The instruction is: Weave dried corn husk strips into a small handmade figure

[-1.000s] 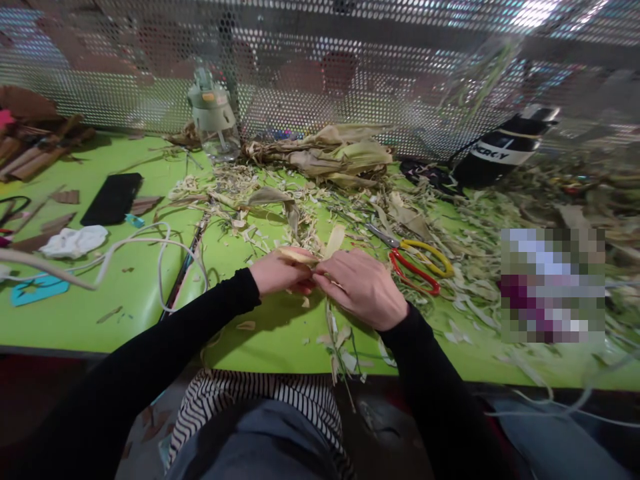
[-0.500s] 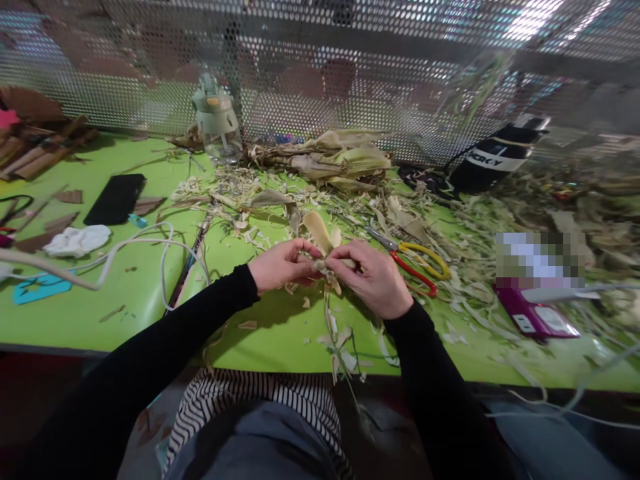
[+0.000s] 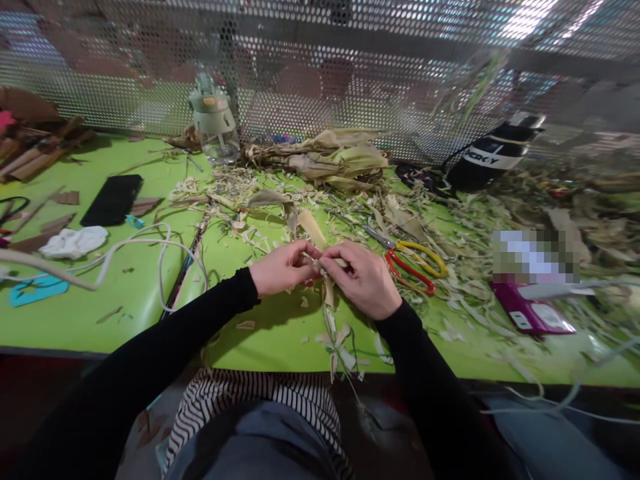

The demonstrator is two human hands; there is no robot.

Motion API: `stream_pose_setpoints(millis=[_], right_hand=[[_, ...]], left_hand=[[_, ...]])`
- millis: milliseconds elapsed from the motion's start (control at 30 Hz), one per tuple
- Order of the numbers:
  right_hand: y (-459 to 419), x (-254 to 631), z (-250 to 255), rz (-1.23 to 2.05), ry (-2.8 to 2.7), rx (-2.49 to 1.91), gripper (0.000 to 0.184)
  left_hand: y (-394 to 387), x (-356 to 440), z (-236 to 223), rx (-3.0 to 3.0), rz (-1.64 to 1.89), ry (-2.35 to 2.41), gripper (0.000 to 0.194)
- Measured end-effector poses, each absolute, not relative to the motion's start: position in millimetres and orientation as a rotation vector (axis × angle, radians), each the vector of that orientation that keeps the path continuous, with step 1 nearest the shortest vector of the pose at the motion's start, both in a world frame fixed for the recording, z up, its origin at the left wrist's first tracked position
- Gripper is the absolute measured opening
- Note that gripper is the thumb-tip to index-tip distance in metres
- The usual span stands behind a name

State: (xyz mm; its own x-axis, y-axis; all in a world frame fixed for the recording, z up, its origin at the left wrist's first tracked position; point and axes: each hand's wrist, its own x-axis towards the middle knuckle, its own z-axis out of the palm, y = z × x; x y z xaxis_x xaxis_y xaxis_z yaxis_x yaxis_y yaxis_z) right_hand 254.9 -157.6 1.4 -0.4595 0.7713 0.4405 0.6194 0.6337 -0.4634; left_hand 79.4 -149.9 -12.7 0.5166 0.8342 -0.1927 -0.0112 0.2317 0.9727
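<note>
A pale strip of dried husk [image 3: 312, 229] sticks up past the fingertips where my two hands meet above the green table [image 3: 280, 340]. My left hand [image 3: 284, 267] pinches the piece from the left. From the other side, my right hand [image 3: 363, 277] grips it between thumb and fingers. The exact hold at the fingertips is partly hidden. Thin husk strands [image 3: 343, 343] trail below the hands toward the table's front edge. Just right of my right hand lie scissors [image 3: 413, 263] with one red and one yellow handle.
Husk scraps [image 3: 240, 200] litter the table. A husk bundle [image 3: 330, 160], a clear bottle [image 3: 216, 127] and a black bottle [image 3: 493, 160] stand or lie along the perforated metal screen [image 3: 300, 73]. Left are a black phone [image 3: 111, 200] and white cable [image 3: 107, 260]; right, a purple packet [image 3: 533, 313].
The husk piece between my hands has turned; its broad curled top now shows as a narrower strip leaning left. My hands stay together, fingers still closed on it.
</note>
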Motion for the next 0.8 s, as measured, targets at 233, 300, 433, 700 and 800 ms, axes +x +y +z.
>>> stream_pose_setpoints(millis=[233,300,433,700,800], right_hand=[[-156.8,258.4,5.5,0.401,-2.199,-1.026,0.011],[-155.7,258.3,5.0,0.398,-2.174,-1.029,0.008],[-154.1,259.9,4.5,0.49,-2.216,-0.988,0.007],[-152.9,263.4,6.3,0.439,-2.185,-1.008,0.007],[-153.4,263.0,6.5,0.435,-2.148,-1.046,0.006]], left_hand=[[-148.7,77.8,-14.3,1.259,0.725,0.859,0.017],[-148.9,76.7,-13.0,1.271,0.714,0.857,0.017],[-149.0,75.5,-12.2,1.281,0.688,0.854,0.017],[-147.9,75.3,-11.9,1.233,0.694,0.822,0.018],[-148.2,75.7,-10.8,1.226,0.701,0.81,0.018]])
